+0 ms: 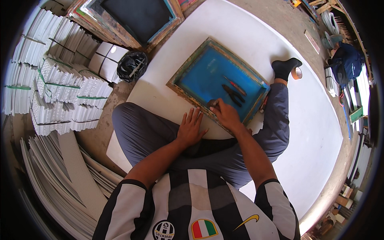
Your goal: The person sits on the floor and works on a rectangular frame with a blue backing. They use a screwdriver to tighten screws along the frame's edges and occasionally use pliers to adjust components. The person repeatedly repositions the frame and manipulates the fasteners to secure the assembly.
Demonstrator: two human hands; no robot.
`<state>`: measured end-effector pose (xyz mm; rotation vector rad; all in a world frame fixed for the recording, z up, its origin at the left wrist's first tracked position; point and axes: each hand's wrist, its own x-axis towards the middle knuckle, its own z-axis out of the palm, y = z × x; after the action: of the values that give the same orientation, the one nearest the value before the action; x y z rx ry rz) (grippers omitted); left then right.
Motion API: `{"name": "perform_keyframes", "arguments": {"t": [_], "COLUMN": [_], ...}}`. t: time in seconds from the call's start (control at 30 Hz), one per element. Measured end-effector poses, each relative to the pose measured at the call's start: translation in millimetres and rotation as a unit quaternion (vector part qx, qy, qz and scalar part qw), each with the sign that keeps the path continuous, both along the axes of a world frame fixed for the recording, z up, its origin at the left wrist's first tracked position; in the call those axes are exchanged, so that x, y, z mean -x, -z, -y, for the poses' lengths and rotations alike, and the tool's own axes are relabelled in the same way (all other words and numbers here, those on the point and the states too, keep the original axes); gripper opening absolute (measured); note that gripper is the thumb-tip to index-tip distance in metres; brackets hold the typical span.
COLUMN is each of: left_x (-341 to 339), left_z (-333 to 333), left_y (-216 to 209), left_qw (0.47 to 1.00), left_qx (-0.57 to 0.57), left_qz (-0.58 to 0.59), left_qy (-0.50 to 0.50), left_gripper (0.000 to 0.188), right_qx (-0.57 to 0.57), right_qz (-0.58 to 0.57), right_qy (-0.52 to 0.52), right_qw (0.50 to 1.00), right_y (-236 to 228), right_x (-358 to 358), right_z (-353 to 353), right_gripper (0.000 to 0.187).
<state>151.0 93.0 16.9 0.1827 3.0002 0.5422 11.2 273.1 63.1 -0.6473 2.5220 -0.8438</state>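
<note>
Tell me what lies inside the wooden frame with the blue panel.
Black pliers and a slim red tool lie on the blue panel. The right hand, holding a small dark object, covers part of the near side; whatever is beneath cannot be seen.

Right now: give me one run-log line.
blue-panelled rectangular wooden frame: on white sheet | left hand: spread near frame | right hand: holding small brown object | black pliers, slim red tool: lying inside frame

Tied wht stacks (pixel 74 74), L | blk bag (pixel 132 66), nr stacks | dk framed panel (pixel 138 20), top L | tape roll (pixel 296 73), R
</note>
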Motion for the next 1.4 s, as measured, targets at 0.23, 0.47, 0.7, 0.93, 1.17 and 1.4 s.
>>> {"name": "perform_keyframes", "arguments": {"t": [0.23, 0.47, 0.7, 0.93, 1.17, 1.4], "left_x": [-1, -8, -4, -4, -2, 3], "left_z": [5, 6, 12, 8, 11, 10], "left_y": [-3, -1, -1, -1, 6, -10], "left_qw": [0.999, 0.999, 1.0, 0.998, 0.996, 0.993], "left_qx": [-0.032, -0.041, -0.021, -0.025, -0.055, -0.054], "left_qz": [0.005, -0.014, 0.0, 0.042, -0.019, -0.04], "left_qy": [-0.011, -0.006, -0.018, -0.042, -0.062, -0.097], "left_gripper": [0.071, 0.051, 0.037, 0.037, 0.031, 0.058], "right_qx": [0.01, -0.024, -0.156, -0.179, -0.206, -0.025], "right_qz": [-0.017, -0.028, -0.128, -0.145, -0.167, -0.041], "right_qy": [-0.035, -0.09, -0.169, -0.177, -0.184, 0.035], "right_qw": [0.999, 0.995, 0.965, 0.957, 0.946, 0.998], "right_y": [-3, -10, 0, -1, 0, -9], "right_x": [-4, -2, -10, -8, -19, 0], "right_z": [9, 25, 42, 40, 48, 31], "right_gripper": [0.034, 0.039, 0.035, 0.035, 0.037, 0.036]}}
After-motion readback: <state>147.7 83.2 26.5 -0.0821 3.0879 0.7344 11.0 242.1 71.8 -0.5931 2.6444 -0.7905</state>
